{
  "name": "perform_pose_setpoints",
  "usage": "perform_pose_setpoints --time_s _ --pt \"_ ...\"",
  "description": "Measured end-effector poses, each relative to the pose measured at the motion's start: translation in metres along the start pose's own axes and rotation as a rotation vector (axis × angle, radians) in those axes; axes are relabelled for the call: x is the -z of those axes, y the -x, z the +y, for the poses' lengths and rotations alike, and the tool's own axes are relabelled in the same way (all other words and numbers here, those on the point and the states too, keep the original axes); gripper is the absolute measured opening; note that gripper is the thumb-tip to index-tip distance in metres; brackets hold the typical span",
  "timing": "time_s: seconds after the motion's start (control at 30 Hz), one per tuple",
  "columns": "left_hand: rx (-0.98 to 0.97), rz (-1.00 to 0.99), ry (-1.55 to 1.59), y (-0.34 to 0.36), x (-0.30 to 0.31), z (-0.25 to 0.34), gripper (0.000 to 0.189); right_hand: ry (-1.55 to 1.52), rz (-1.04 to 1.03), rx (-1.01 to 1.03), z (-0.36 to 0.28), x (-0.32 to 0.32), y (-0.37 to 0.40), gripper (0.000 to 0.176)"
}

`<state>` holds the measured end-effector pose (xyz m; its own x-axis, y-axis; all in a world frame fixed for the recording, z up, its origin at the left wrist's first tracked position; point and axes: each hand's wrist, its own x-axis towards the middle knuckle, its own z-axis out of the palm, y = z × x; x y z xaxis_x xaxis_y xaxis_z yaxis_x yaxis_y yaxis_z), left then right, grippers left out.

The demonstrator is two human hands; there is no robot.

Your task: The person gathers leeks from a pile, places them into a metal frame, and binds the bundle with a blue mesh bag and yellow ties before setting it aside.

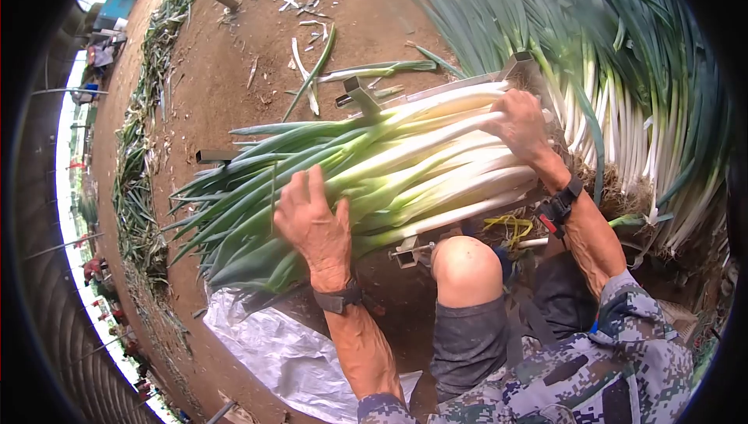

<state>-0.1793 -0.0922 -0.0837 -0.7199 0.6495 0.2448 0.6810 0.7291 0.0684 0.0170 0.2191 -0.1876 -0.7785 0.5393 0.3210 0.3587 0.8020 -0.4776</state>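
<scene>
Across the metal rack before my knee lies the bundle of leeks, white stems to my right, green leaves to my left; my left hand presses flat on the leaves, fingers loose; my right hand curls its fingers over the stem ends; the bundle looks gathered, I judge, yet no tie shows around it; yellow twine lies just below; a big heap of leeks lies beyond on the right.
</scene>
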Motion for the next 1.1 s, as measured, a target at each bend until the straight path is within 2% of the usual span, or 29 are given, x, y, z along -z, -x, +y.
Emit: perform_pose_setpoints --time_s 0.07,0.1,0.23,0.33,0.5,0.53,0.6,0.63,0.67,0.73,0.8,0.87,0.9,1.0,1.1 --pt "-0.084 -0.106 -0.044 -0.007 -0.009 -0.011 0.053 0.051 0.14 0.073 -0.005 0.007 -0.007 0.064" --pt "-0.086 -0.092 -0.017 -0.013 -0.007 -0.01 0.049 0.052 0.162 0.075 -0.008 0.011 -0.011 0.06" --pt "-0.152 0.104 0.002 -0.044 0.009 0.008 0.042 0.043 0.173 -0.045 -0.001 0.005 -0.021 0.058" --pt "-0.22 0.204 -0.02 -0.076 -0.005 0.01 0.041 0.032 0.269 -0.067 0.001 -0.003 -0.031 0.056" --pt "-0.19 0.001 0.081 -0.094 -0.097 -0.014 0.039 0.135 0.09 -0.003 0.019 -0.044 -0.049 0.048" --pt "-0.179 -0.069 0.109 -0.098 -0.102 -0.013 0.039 0.138 0.045 -0.017 0.022 -0.055 -0.049 0.048" --pt "-0.253 -0.118 0.246 -0.108 -0.099 -0.02 0.024 0.139 -0.058 -0.037 0.026 -0.073 -0.047 0.047" --pt "-0.226 -0.197 0.293 -0.109 -0.104 -0.024 0.023 0.12 -0.043 -0.057 0.027 -0.078 -0.047 0.052" --pt "-0.217 -0.31 0.305 -0.111 -0.105 -0.03 0.028 0.108 -0.058 -0.061 0.027 -0.079 -0.048 0.053" --pt "-0.194 -0.371 0.359 -0.116 -0.113 -0.037 0.032 0.109 -0.075 -0.086 0.03 -0.076 -0.046 0.056" --pt "-0.14 -0.526 0.321 -0.122 -0.116 -0.038 0.042 0.119 -0.106 -0.125 0.034 -0.077 -0.047 0.064" --pt "-0.147 -0.549 0.33 -0.124 -0.111 -0.031 0.042 0.131 -0.104 -0.113 0.043 -0.085 -0.05 0.069" --pt "-0.144 -0.561 0.328 -0.125 -0.105 -0.03 0.042 0.118 -0.179 -0.154 0.042 -0.081 -0.054 0.072" --pt "-0.14 -0.567 0.336 -0.125 -0.111 -0.029 0.042 0.046 -0.125 -0.119 0.044 -0.084 -0.054 0.072" --pt "-0.142 -0.582 0.317 -0.128 -0.11 -0.024 0.041 0.062 -0.171 -0.132 0.048 -0.099 -0.057 0.066"
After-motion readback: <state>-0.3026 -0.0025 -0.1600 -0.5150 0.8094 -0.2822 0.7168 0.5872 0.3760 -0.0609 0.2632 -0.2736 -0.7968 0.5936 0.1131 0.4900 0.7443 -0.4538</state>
